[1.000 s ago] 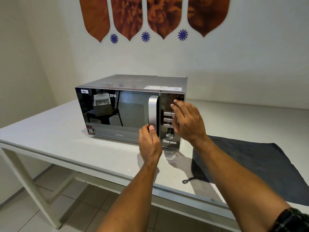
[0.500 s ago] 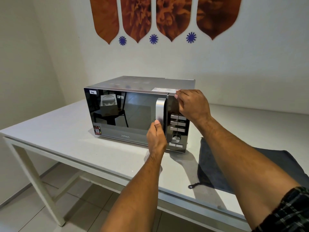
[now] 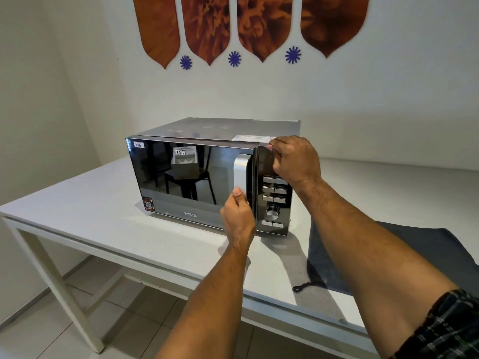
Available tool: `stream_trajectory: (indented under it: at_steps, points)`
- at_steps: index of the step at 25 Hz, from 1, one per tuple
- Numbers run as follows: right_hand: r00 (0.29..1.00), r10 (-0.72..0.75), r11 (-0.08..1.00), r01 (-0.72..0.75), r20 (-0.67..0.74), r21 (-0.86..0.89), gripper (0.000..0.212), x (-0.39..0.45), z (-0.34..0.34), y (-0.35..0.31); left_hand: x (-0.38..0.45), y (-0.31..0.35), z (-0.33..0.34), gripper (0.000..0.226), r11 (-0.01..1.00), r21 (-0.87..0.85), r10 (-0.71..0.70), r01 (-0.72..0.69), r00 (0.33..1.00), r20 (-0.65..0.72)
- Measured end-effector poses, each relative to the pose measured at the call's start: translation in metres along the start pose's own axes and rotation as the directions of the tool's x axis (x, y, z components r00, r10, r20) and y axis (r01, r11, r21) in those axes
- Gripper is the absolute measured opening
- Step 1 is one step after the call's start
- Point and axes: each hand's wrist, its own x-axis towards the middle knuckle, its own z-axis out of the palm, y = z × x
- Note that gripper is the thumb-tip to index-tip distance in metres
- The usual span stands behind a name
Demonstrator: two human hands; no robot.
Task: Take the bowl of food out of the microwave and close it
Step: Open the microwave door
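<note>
A silver and black microwave [image 3: 191, 177] stands on the white table [image 3: 85, 203], its mirrored door against the body or a crack ajar; I cannot tell which. My left hand [image 3: 238, 216] grips the lower end of the vertical silver door handle [image 3: 239, 172], thumb on its front. My right hand [image 3: 293, 159] presses on the top right corner of the microwave, above the control panel [image 3: 273, 198], fingers curled. The bowl of food is hidden behind the reflective door.
A dark grey cloth bag [image 3: 388, 255] with a drawstring lies on the table right of the microwave. The table's front edge runs under my forearms. White walls stand behind and to the left, with brown and blue wall decorations [image 3: 248, 27] above.
My right hand has gone up from the buttons to the top right corner of the microwave. My left hand has closed more firmly round the handle. The view has moved closer.
</note>
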Motion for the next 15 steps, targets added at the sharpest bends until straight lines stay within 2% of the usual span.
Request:
stream_trajectory:
  at_steps: [3, 5, 7, 8, 10, 11, 13, 15]
  points:
    - [0.998, 0.044, 0.999, -0.044, -0.033, 0.005, 0.027, -0.009, 0.004, -0.002, -0.006, -0.006, -0.016, 0.055, 0.999, 0.02, 0.045, -0.045, 0.999, 0.011]
    - [0.988, 0.103, 0.994, -0.107, -0.113, -0.03, 0.037, -0.035, 0.011, -0.007, -0.005, -0.006, -0.025, 0.059, 0.995, 0.057, 0.078, -0.079, 0.997, 0.024]
    - [0.957, 0.182, 0.983, -0.172, -0.224, 0.064, 0.03, -0.076, 0.018, -0.014, -0.002, -0.004, -0.034, 0.063, 0.986, 0.098, 0.137, -0.139, 0.99, 0.022]
    - [0.954, 0.212, 0.971, -0.181, -0.213, 0.156, 0.024, -0.098, 0.022, -0.016, 0.001, -0.001, -0.039, 0.062, 0.978, 0.112, 0.178, -0.178, 0.984, 0.005]
    - [0.965, 0.258, 0.906, -0.227, -0.042, 0.356, 0.027, -0.138, 0.031, -0.021, 0.009, 0.01, -0.05, 0.053, 0.962, 0.141, 0.246, -0.235, 0.967, -0.066]
    - [0.947, 0.306, 0.843, -0.319, 0.102, 0.434, 0.033, -0.153, 0.034, -0.023, 0.016, 0.019, -0.055, 0.047, 0.957, 0.149, 0.264, -0.248, 0.959, -0.105]
    - [0.81, 0.407, 0.663, -0.58, 0.423, 0.473, 0.041, -0.171, 0.043, -0.03, 0.031, 0.042, -0.061, 0.038, 0.944, 0.184, 0.307, -0.273, 0.932, -0.191]
    - [0.642, 0.422, 0.502, -0.754, 0.64, 0.424, 0.042, -0.176, 0.054, -0.037, 0.049, 0.067, -0.067, 0.037, 0.921, 0.247, 0.363, -0.302, 0.895, -0.258]
